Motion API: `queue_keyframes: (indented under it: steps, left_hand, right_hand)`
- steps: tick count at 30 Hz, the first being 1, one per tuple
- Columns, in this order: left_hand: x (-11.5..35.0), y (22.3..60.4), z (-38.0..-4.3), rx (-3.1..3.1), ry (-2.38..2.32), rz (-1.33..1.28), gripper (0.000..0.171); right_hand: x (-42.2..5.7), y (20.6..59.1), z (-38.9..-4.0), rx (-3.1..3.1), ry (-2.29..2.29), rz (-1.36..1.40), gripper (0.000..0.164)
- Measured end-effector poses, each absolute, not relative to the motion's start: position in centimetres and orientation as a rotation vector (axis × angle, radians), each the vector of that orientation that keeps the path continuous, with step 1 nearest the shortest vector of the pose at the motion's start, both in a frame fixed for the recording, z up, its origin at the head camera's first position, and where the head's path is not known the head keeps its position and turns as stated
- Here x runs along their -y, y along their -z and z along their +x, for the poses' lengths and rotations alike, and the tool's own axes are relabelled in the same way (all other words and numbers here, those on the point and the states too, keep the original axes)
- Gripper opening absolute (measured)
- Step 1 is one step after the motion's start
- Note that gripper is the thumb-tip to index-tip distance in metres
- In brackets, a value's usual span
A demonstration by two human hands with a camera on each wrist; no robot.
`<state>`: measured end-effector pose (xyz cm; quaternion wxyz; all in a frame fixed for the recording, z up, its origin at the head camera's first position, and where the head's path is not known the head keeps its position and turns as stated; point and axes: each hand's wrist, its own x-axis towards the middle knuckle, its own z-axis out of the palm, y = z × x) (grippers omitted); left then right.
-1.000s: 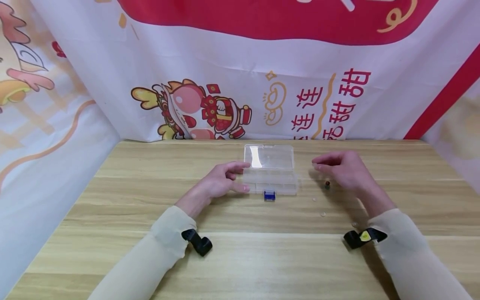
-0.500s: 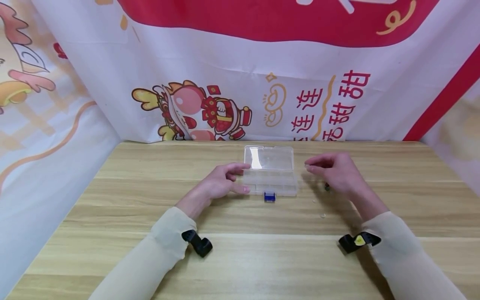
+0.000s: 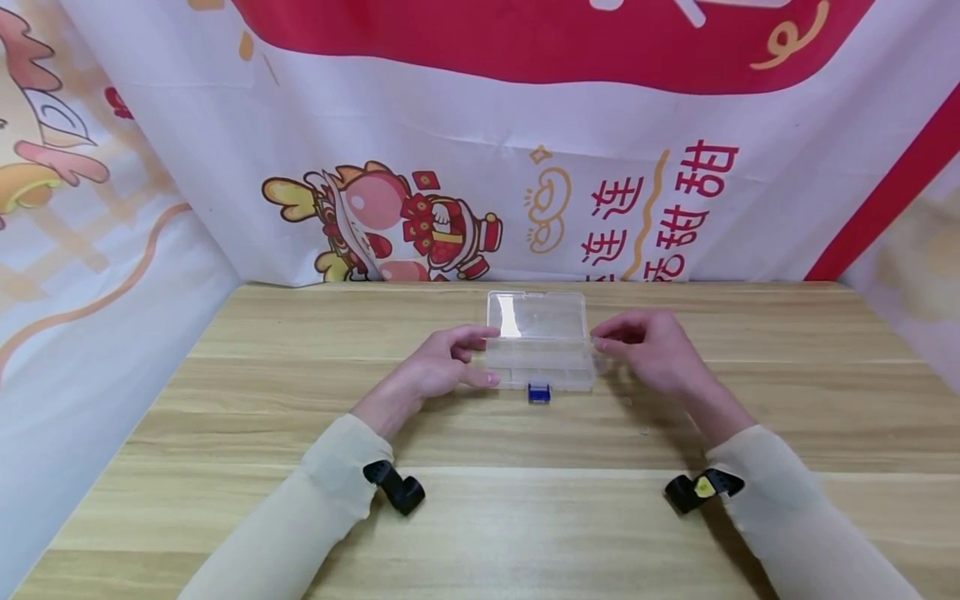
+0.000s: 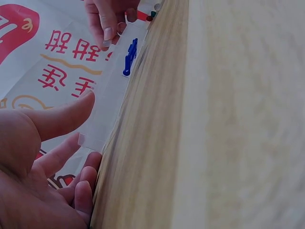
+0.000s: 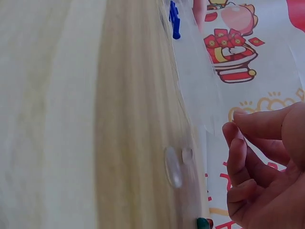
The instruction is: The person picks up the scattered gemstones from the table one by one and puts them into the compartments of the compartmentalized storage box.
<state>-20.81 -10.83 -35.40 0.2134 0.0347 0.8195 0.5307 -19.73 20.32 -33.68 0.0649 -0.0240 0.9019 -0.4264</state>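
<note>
A clear plastic compartment box (image 3: 547, 379) lies on the table with its lid (image 3: 547, 312) raised at the back. Its blue latch (image 3: 539, 392) sticks out in front. My left hand (image 3: 438, 360) rests at the box's left end, thumb and index finger extended and touching it. At the right end, my right hand (image 3: 648, 346) pinches a small, clear roundish piece (image 4: 106, 43) between thumb and forefinger, close to the box's edge. That piece is mostly hidden by the fingertips in the head and right wrist views.
In the right wrist view two clear, rounded pieces, a larger one (image 5: 173, 167) and a smaller one (image 5: 187, 155), lie right of the box. A dark green bead (image 5: 203, 223) is nearby, beside something reddish. A printed cloth (image 3: 450, 108) hangs behind the wooden table (image 3: 525, 517).
My right hand has moved left from over the loose pieces to the box's right end, still pinching the small clear piece. The left hand and the box have stayed in place.
</note>
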Motion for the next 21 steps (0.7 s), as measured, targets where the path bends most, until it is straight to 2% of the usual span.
queue_keyframes:
  steps: [21]
  left_hand:
    - [10.8,35.42,-20.84,-2.288,-1.459,0.095,0.065]
  right_hand:
    - [-19.36,34.09,-19.49,-2.648,1.287,-0.057,0.023]
